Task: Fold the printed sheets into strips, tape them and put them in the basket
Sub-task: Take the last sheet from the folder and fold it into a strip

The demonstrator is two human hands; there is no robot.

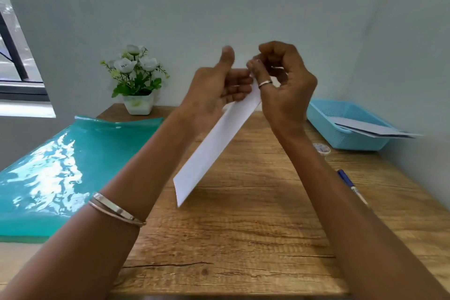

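A long white folded paper strip [214, 143] hangs in the air above the wooden table, slanting down toward me. My left hand [216, 90] grips its upper end, thumb raised. My right hand [282, 80], with a ring on one finger, pinches at the same upper end with curled fingers; whether tape is under the fingertips I cannot tell. A light blue basket [323, 124] stands at the right back of the table with folded strips [370, 128] lying across its rim. A small tape roll [322, 148] lies near the basket.
The wooden table [243, 238] has a shiny teal plastic sheet [60, 173] on its left. A white pot with artificial flowers [137, 80] stands at the back. A blue pen [350, 185] lies on the right. Walls close in behind and on the right.
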